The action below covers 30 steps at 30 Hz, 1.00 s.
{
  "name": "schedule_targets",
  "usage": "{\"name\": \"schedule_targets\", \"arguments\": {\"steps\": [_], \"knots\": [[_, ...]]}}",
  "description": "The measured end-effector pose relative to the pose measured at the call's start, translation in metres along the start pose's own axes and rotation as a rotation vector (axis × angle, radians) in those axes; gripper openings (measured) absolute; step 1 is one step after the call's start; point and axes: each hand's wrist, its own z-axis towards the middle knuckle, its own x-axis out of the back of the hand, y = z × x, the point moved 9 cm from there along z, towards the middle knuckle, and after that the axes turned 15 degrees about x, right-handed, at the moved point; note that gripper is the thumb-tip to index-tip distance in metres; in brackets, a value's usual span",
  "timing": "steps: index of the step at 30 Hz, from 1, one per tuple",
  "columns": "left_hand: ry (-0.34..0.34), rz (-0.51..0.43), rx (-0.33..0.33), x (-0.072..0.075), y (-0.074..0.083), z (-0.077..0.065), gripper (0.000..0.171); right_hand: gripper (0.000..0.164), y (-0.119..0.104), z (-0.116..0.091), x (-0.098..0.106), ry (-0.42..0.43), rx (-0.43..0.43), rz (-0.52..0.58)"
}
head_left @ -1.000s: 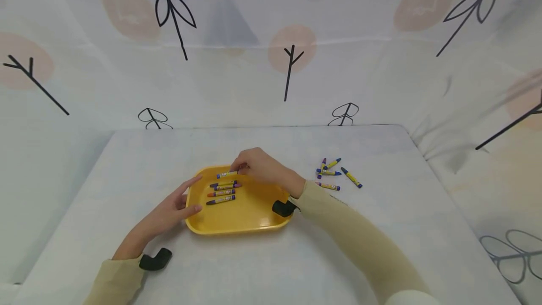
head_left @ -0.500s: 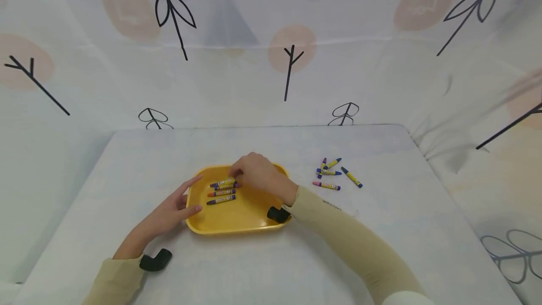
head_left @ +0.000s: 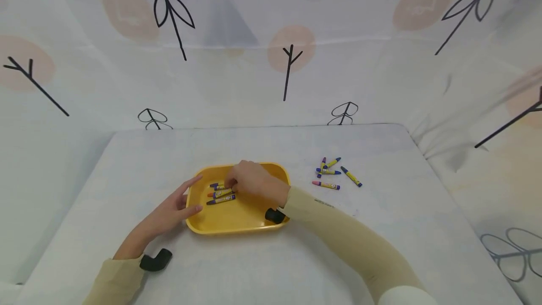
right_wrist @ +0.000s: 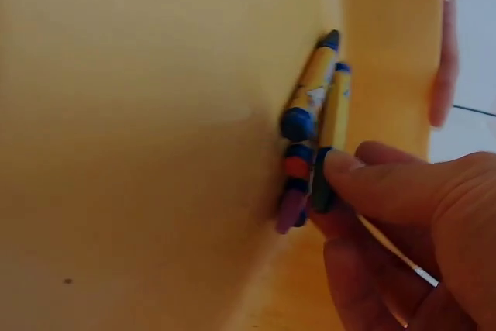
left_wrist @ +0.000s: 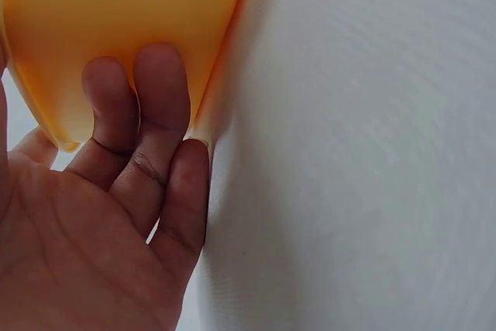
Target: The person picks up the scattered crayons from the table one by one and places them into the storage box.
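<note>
In the yellow tray (head_left: 241,222), my right hand (head_left: 254,180) pinches a crayon (right_wrist: 335,114) with a dark green tip and yellow wrapper between thumb and fingers. It lies alongside other crayons, one with a dark blue tip (right_wrist: 314,87) and one with a purple tip (right_wrist: 291,213). An orange crayon (head_left: 220,194) and a dark-tipped crayon (head_left: 221,200) are in the tray too, left of my right fingers. My left hand (head_left: 171,208) holds the tray's left side, thumb and forefinger over the rim, other fingertips (left_wrist: 163,83) against the outer wall.
Several more crayons lie on the white table right of the tray: a small crossed pile (head_left: 328,172), a pink crayon (head_left: 326,185) and a slanted dark-tipped crayon (head_left: 351,176). A patterned cloth (head_left: 237,84) hangs behind the table.
My right hand has come down and slightly left, from the tray's far side to the row of crayons, bringing the crayon with it. The left hand has stayed in place.
</note>
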Motion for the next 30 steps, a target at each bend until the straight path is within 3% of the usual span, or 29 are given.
{"name": "schedule_targets", "arguments": {"steps": [4, 10, 19, 25, 30], "knots": [[-0.001, -0.007, 0.003, 0.0, -0.001, 0.0, 0.082, 0.015, 0.002, 0.002, -0.007, -0.005, 0.044, 0.041], [0.006, -0.006, 0.005, 0.0, -0.001, 0.0, 0.082, 0.017, 0.006, 0.003, -0.008, -0.004, 0.033, 0.04], [0.016, 0.008, 0.006, 0.001, -0.001, -0.001, 0.081, 0.02, 0.01, -0.009, 0.013, 0.076, 0.009, 0.26], [0.023, 0.016, 0.012, 0.001, 0.0, -0.001, 0.082, 0.022, 0.026, -0.042, 0.051, 0.209, 0.026, 0.341], [0.031, 0.019, 0.025, 0.001, 0.0, -0.001, 0.083, 0.02, 0.06, -0.089, 0.077, 0.336, -0.047, 0.323]]}}
